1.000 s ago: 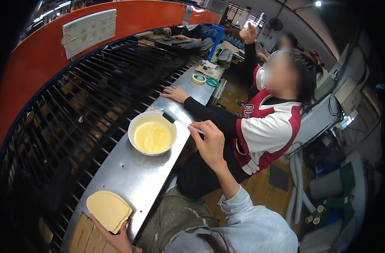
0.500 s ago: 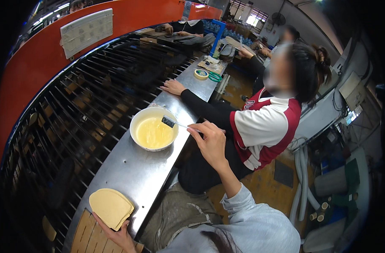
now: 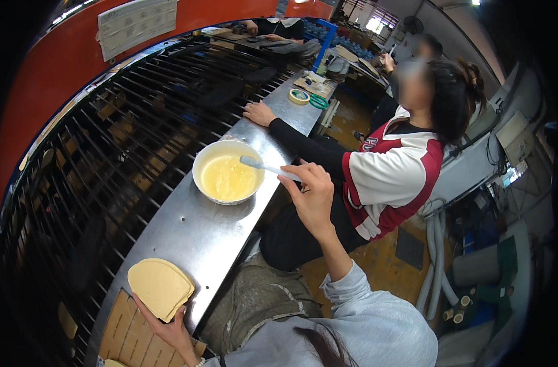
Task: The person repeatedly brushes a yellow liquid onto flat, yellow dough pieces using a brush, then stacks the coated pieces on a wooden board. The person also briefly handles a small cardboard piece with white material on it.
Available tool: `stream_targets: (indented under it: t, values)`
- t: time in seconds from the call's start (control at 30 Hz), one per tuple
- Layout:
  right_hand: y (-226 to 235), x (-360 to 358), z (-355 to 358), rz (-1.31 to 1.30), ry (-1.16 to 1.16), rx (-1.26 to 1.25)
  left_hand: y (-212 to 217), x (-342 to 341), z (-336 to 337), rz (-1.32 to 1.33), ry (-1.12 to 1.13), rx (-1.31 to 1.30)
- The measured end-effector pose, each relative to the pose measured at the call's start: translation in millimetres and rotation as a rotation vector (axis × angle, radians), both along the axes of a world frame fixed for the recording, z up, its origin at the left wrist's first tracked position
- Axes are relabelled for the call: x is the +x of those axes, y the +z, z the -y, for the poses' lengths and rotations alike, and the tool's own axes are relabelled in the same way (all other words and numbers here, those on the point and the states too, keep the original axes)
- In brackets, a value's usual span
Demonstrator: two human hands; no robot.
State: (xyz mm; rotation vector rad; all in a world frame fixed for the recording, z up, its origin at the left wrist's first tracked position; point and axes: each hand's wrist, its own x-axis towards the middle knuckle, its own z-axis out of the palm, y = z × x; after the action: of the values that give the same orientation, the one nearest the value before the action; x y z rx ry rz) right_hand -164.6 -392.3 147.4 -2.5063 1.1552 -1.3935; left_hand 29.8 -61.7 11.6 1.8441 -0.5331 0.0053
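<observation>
My right hand (image 3: pixel 316 199) pinches the pale handle of a small brush (image 3: pixel 268 167), its head held over a white bowl (image 3: pixel 229 201). Inside the bowl is a pale yellow liquid (image 3: pixel 225 178). Lower left, my left hand (image 3: pixel 170 333) grips a stack of beige, round-ended flat pieces (image 3: pixel 159 285), thumb on one side and fingers along the other. The stack's edges are slightly fanned, above a brown slatted-looking sheet (image 3: pixel 129 333) on the metal ledge (image 3: pixel 175 235).
Dark rollers or bars (image 3: pixel 101 189) run along the left of the ledge. A co-worker in a red and white top (image 3: pixel 386 177) sits close on the right, one hand (image 3: pixel 259 114) on the ledge. Tape (image 3: pixel 299 96) and green-handled scissors (image 3: pixel 319 101) lie farther off.
My right hand has turned the brush, so its dark bristle face no longer shows. My left hand still holds the stack. The whole view has shifted slightly.
</observation>
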Motion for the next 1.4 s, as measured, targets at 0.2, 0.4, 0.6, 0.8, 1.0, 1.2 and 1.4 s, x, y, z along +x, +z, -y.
stream_targets:
  t: [0.2, 0.4, 0.6, 0.8, 1.0, 1.2, 1.4]
  values:
    - [-5, 6, 4, 0.06, 0.026, -0.039, -4, 2, -1, 0.039, -0.009, -0.01]
    - [-19, 5, -4, 0.103, 0.054, 0.138, -6, 1, 0, 0.0, -0.022, -0.02]
    - [-12, 0, -4, 0.089, 0.052, 0.187, 0, -2, 0, -0.004, -0.03, -0.015]
    - [-4, 1, -5, 0.094, 0.073, 0.125, 7, -6, -3, -0.016, -0.031, -0.013]
    - [2, 2, -11, 0.161, 0.085, 0.147, 4, -3, 3, 0.028, -0.004, -0.05]
    - [-6, 12, -15, 0.128, 0.102, 0.201, 18, -1, -4, -0.076, -0.011, -0.041]
    - [-6, 21, -37, 0.184, 0.31, 0.561, 36, -7, -18, -0.047, -0.08, 0.118]
